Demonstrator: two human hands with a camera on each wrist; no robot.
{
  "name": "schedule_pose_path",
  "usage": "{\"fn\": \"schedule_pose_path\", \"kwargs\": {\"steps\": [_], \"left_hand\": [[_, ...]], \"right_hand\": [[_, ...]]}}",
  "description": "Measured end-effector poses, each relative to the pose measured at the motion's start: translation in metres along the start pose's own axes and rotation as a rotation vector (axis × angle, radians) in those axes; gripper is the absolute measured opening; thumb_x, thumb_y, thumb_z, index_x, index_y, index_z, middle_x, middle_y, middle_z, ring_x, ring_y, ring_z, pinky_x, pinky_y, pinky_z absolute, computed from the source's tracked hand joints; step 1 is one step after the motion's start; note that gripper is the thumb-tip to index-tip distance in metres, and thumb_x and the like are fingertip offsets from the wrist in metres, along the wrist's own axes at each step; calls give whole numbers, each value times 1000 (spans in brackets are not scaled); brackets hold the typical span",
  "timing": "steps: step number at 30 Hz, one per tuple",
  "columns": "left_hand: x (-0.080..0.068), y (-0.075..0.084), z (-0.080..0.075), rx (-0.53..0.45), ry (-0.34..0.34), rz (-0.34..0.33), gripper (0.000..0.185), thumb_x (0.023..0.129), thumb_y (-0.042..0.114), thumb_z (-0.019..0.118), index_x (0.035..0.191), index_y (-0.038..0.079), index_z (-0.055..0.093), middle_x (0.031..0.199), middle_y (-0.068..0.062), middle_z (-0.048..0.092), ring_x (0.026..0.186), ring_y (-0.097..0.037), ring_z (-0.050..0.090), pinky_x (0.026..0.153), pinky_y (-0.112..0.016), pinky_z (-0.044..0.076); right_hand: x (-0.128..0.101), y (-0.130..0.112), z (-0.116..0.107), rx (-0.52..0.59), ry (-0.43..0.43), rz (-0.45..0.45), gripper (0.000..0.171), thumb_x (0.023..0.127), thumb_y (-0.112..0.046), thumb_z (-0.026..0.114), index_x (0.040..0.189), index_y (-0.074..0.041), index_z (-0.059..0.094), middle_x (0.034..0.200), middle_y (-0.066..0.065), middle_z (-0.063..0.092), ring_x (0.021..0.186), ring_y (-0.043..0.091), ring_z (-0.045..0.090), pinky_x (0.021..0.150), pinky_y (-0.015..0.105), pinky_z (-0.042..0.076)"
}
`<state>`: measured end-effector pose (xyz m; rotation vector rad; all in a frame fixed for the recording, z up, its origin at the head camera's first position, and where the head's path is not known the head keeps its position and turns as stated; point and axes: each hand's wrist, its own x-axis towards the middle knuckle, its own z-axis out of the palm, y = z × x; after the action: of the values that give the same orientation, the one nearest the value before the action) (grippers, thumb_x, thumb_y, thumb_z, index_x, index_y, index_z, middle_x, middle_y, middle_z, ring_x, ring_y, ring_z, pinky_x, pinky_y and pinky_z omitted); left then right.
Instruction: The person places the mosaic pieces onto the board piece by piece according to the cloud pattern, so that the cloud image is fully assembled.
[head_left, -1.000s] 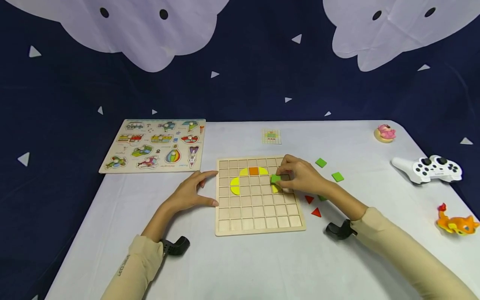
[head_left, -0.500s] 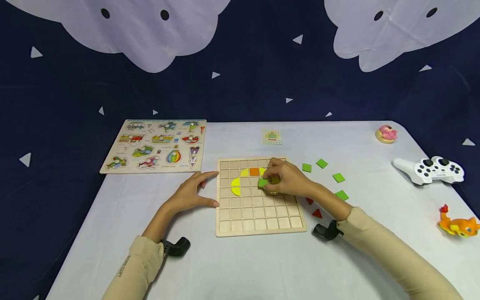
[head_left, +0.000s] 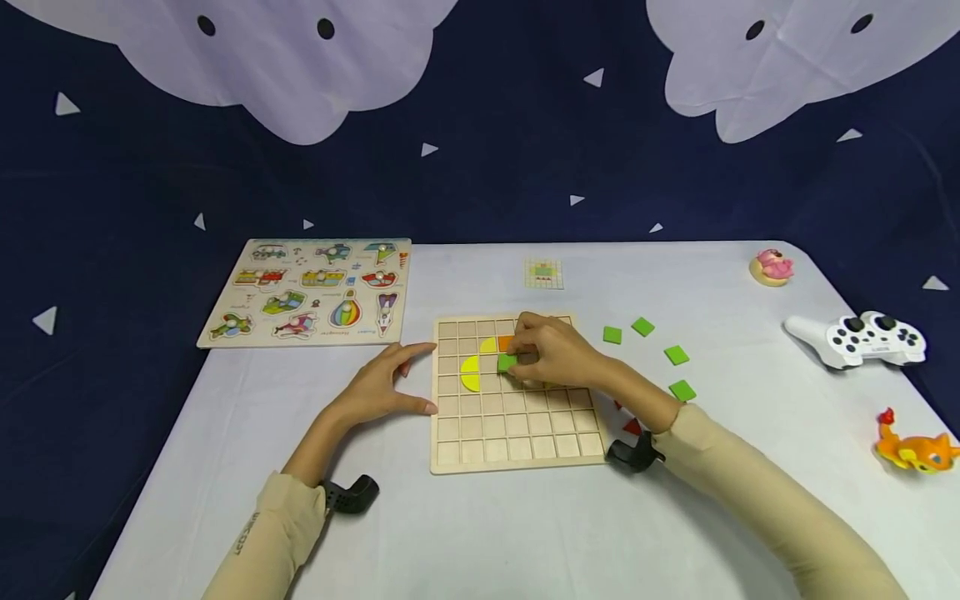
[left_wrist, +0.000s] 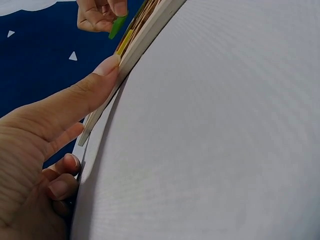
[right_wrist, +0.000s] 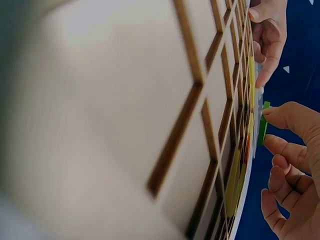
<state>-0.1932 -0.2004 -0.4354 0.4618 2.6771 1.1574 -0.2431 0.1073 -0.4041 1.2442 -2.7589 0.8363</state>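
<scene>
A wooden grid board lies mid-table, with yellow pieces and an orange square set in its upper cells. My right hand pinches a green square tile between thumb and finger, over the board's upper middle. In the right wrist view the green tile stands on edge, just off the grid. My left hand has its thumb and index finger spread, their tips at the board's left edge. The left wrist view shows the thumb against that edge. My right hand hides part of the board's right side.
Several green tiles and red triangles lie right of the board. A small pattern card is behind it. A vehicle puzzle board sits back left. Far right are a white game controller, pink figure and orange toy.
My right hand has carried the green tile leftward across the board, from its right side to just below the orange square. My left hand stays at the board's edge.
</scene>
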Motion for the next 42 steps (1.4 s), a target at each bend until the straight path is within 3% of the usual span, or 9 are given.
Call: {"fn": "schedule_pose_path", "kwargs": {"steps": [11, 23, 32, 37, 42], "left_hand": [[-2, -2, 2, -14, 2, -11, 91, 65, 38, 93, 145, 20, 51, 92, -4, 41, 83, -19, 39, 73, -36, 31], [0, -1, 1, 1, 10, 0, 91, 66, 39, 92, 145, 20, 51, 92, -4, 41, 82, -19, 39, 72, -35, 30], [1, 1, 1, -1, 7, 9, 91, 66, 39, 92, 145, 20, 52, 92, -4, 41, 82, -18, 38, 72, -35, 30], [0, 0, 1, -8, 5, 6, 91, 66, 39, 92, 145, 19, 52, 92, -4, 41, 82, -19, 38, 72, -35, 30], [0, -1, 1, -10, 4, 5, 91, 66, 39, 92, 145, 20, 52, 92, -4, 40, 82, -19, 39, 73, -36, 31]], "right_hand": [[14, -8, 8, -104, -76, -12, 22, 82, -24, 81, 95, -8, 78, 91, -1, 58, 75, 9, 46, 72, 29, 36], [18, -13, 12, -90, -40, -17, 16, 84, -20, 80, 92, -7, 77, 90, 1, 62, 74, 11, 51, 77, 35, 43], [22, -14, 14, -46, -51, -7, 9, 85, -15, 78, 85, -9, 73, 81, 0, 57, 67, 11, 43, 71, 31, 32], [23, -16, 15, -66, -52, 6, 10, 84, -17, 79, 85, -9, 74, 79, -2, 57, 68, 11, 44, 73, 33, 33], [22, -20, 16, -153, -30, -17, 13, 83, -20, 81, 88, -8, 77, 80, -1, 59, 68, 10, 46, 72, 32, 36]]}}
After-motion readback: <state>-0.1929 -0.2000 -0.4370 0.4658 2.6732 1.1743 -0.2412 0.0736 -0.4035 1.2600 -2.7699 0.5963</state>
